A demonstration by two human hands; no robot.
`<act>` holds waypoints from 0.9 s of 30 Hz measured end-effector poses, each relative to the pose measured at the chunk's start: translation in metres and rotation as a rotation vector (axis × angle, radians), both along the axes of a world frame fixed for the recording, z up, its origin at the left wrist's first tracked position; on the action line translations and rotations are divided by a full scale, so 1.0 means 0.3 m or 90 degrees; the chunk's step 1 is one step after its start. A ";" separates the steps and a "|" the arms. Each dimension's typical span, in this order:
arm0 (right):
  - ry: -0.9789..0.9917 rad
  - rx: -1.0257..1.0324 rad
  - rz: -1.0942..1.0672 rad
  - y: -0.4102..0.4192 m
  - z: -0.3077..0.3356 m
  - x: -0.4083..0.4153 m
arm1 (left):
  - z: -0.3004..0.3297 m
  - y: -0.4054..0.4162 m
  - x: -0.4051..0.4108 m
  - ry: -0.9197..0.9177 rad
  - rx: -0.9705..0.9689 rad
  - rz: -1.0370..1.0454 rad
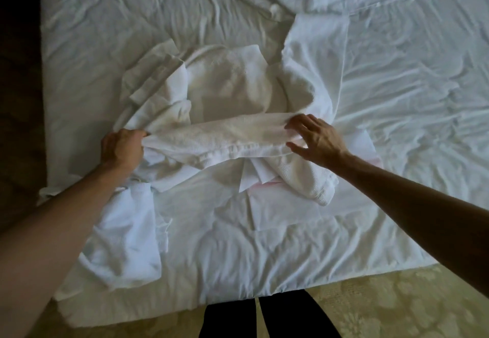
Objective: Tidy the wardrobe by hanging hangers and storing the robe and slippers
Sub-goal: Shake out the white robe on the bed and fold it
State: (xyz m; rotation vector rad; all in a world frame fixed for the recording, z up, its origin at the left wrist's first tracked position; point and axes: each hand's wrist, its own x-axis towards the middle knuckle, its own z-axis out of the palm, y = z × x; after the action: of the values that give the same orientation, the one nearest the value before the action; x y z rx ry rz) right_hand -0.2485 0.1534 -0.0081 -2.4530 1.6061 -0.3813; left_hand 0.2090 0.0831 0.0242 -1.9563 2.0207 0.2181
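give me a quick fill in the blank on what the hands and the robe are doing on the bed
1. The white robe lies on a ____.
2. The left hand ____ one end of the rolled fold.
3. The right hand touches the fold's other end with its fingers ____.
4. The floor beside the bed carries a ____ pattern.

Missing words: bed; grips; spread; floral

A bed with a wrinkled white sheet fills the view, with patterned beige carpet below its near edge.
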 end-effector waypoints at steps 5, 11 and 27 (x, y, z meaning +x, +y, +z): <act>0.017 -0.056 0.000 -0.072 -0.021 0.042 | -0.021 0.012 -0.016 0.036 0.002 0.024; -0.111 -0.007 -0.209 -0.297 0.177 0.145 | 0.010 -0.031 -0.001 0.070 -0.018 0.095; -0.217 0.149 -0.208 -0.317 0.094 0.392 | -0.027 -0.021 -0.042 0.274 -0.129 -0.004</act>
State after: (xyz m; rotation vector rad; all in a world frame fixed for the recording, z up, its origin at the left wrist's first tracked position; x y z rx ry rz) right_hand -0.1310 0.0584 0.0200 -1.8414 1.7790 -0.5847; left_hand 0.1963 0.0769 0.0161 -2.1715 2.3957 0.4859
